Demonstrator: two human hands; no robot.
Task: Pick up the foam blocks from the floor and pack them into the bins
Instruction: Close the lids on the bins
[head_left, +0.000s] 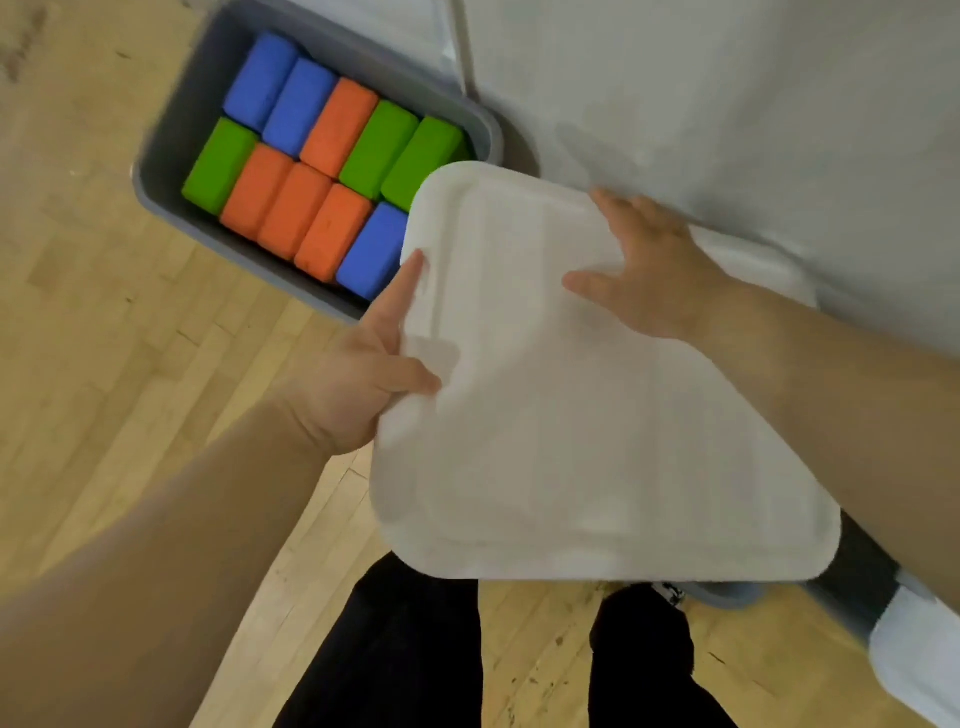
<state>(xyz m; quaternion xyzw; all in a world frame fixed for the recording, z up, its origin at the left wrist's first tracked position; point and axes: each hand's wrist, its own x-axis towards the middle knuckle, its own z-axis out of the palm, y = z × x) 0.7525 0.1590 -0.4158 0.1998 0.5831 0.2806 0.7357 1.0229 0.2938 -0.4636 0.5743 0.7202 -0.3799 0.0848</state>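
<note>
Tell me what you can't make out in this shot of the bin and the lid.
Head view:
Near right corner of the grey bin: covered by the white lid, so its contents there are hidden.
Left hand: fingers beneath the lid hidden; only thumb and forefinger show.
Whatever is under the lid: only a grey rim peeks out.

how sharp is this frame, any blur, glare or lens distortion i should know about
Head view: motion blur softens the white lid, the left hand, the right hand and the foam blocks in the grey bin; the wide-angle lens curves the floor boards; lighting is soft and even, with faint hand shadows on the lid and no harsh glare.
</note>
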